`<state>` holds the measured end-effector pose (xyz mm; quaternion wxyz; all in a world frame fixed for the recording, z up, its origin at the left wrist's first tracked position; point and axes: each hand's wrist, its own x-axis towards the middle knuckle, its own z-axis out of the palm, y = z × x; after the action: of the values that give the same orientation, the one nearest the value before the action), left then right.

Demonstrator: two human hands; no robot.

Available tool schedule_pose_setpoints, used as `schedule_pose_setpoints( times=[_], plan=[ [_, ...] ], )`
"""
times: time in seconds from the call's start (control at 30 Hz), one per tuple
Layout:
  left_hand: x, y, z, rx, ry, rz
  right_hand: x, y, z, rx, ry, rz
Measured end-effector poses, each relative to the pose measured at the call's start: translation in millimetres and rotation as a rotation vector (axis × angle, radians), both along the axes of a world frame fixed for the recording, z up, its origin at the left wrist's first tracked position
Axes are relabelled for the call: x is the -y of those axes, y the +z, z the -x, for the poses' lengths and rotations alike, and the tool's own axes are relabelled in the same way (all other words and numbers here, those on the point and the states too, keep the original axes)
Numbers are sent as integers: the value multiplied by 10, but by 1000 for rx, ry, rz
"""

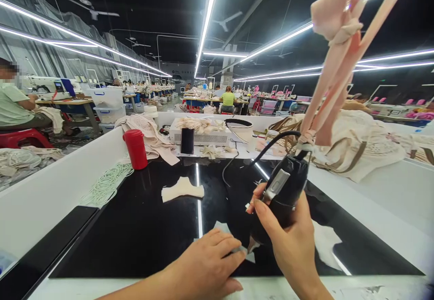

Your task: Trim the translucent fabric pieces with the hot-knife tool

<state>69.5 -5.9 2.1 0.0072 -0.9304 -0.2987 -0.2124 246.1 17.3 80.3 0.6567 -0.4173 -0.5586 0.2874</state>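
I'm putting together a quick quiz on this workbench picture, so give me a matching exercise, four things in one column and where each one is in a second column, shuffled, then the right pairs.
Things:
1. red cylindrical container
2. black corded tool
3. cream fabric piece
4. coiled pale cord

Places:
A. gripped in the right hand
B. lying flat on the middle of the black worktop
C. standing upright at the worktop's far left corner
D. heaped along the white left ledge

Pairs: 1-C, 2-A, 3-B, 4-D
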Motion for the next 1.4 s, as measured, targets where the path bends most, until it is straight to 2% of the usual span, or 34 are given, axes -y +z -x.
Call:
schedule_pose_setpoints(
  times=[0.07,0.13,0.23,0.33,0.47,0.73,1.13,1.4],
  plan=[
    [47,74,104,23,8,42,0,2,38,-27,20,28],
    [92,148,242,52,42,72,-11,-7,63,-24,38,-16],
    [146,216,480,86,155,113,-16,-21,114,-39,53,-51],
    [178,213,685,108,267,189,14,-17,210,-86,66,10],
    [186,161,814,165,337,245,46,-18,340,-127,91,19],
    [151,128,774,205,381,296,-33,-112,400,-150,194,-107],
    [154,107,722,250,343,326,-49,-127,599,-285,281,-85],
    [114,99,655,273,382,298,-75,-148,746,-301,326,-86]
  ],
)
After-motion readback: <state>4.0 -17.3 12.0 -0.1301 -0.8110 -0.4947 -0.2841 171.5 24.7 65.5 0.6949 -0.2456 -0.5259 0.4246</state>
